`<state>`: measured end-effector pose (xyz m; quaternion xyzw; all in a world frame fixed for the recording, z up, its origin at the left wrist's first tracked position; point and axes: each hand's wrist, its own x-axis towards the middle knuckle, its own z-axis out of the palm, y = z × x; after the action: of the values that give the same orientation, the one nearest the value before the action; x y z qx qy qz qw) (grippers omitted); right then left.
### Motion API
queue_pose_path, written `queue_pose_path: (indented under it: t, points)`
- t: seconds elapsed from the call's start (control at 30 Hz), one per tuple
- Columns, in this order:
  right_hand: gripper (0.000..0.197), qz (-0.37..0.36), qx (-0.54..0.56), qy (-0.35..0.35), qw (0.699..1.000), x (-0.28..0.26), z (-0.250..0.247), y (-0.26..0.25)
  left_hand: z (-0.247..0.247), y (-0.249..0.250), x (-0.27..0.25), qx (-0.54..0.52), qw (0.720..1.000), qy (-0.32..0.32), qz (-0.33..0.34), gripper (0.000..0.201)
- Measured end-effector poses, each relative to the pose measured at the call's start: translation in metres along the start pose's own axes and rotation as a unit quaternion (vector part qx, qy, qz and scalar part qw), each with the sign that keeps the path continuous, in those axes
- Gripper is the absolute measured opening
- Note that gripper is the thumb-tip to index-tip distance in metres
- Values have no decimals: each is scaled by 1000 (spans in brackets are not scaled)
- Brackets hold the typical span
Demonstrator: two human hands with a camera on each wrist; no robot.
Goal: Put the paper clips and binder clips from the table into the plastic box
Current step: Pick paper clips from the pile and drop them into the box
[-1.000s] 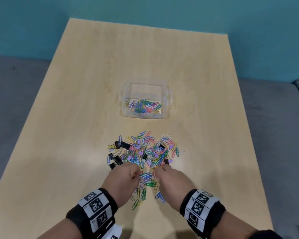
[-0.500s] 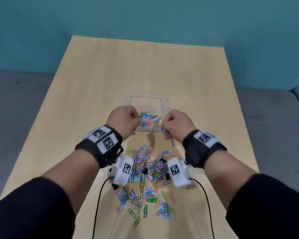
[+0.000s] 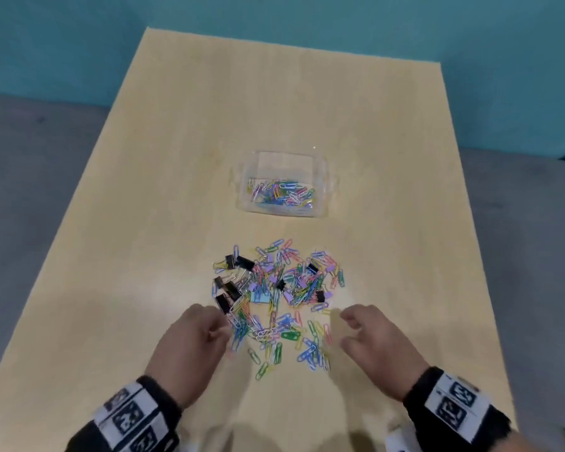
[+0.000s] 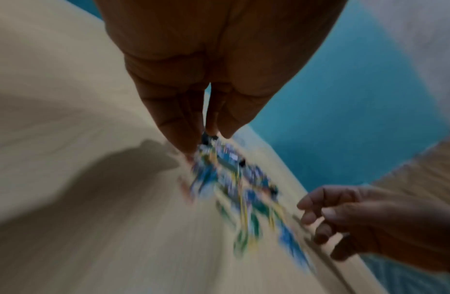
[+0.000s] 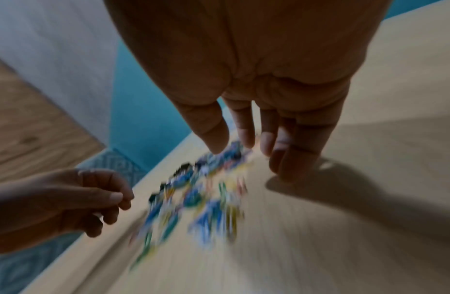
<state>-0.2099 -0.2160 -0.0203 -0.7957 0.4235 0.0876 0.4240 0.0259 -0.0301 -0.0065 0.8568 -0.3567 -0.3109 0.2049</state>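
Fingers (image 3: 348, 319) above wooden table (image 3: 177, 158)

Multicoloured paper clips (image 3: 276, 321), black binder clips (image 3: 243, 263), clear plastic box (image 3: 322, 177), pale wood table (image 3: 177, 158), teal wall (image 3: 79, 44)

Both back from over the plastic box (image 3: 282, 187), left hand (image 3: 190, 349) and right hand (image 3: 377, 349) low again beside the clip pile (image 3: 274, 301), fingers loosely curled, nothing pinched.

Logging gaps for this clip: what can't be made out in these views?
- Left hand, head view: fingers curled under; whether they hold a clip is hidden.
- Colourful clip pile, both wrist views: motion-blurred.
- Clear plastic box, head view: contents too small to count.
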Motion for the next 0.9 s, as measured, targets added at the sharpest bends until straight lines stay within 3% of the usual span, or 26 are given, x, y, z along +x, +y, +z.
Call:
queue_pose_path:
  t: [0.07, 0.13, 0.2, 0.33, 0.4, 0.53, 0.63, 0.9]
  points:
    - [45, 3, -34, -4, 999, -24, 22, 7, 22, -13, -32, 3, 1000, -4, -3, 20]
    - [51, 3, -51, 12, 999, -33, 41, 3, 40, -17, -44, -4, 1000, -5, -2, 37]
    - [51, -20, -82, 33, 996, -30, 57, -9, 52, -12, -40, 16, 1000, 1, 18, 48]
    - [45, -59, -56, 26, 996, -16, 71, -40, 62, 2, -25, 24, 997, 0, 71, 38]
    - [47, -48, -57, 27, 997, -16, 68, -42, 62, 3, -26, 34, 997, -9, 75, 43]
    - [68, -31, -135, 11, 990, -23, 67, -36, 68, 5, -30, 86, 990, -43, 101, 71]
    - [77, -77, -139, 15, 987, -12, 77, -45, 74, 16, -16, 135, 983, -45, 117, 72]
    - [26, -110, -172, 38, 978, 19, 77, -55, 65, 32, 12, 205, 970, -42, 128, 31]
